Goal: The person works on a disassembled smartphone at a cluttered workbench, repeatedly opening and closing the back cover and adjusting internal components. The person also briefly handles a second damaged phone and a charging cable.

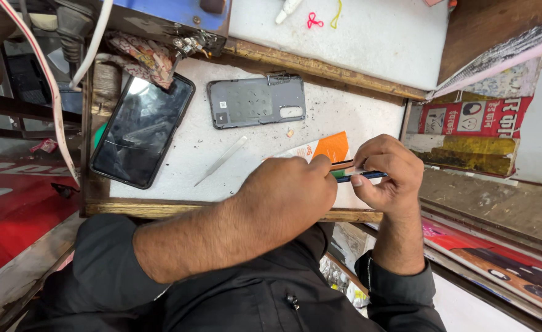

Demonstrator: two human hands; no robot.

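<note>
My left hand and my right hand meet over the front right of the white work board. The left hand's fingers pinch the edge of a thin orange and white packet that lies under both hands. In my right hand's closed fingers is a slim dark blue tool, lying level and pointing towards the left hand. What lies between the fingertips is mostly hidden.
A black phone lies screen up at the board's left. A grey phone back frame sits at the rear, with a thin metal blade in front of it. A wooden rim edges the board. A blue machine and a white cable stand at top left.
</note>
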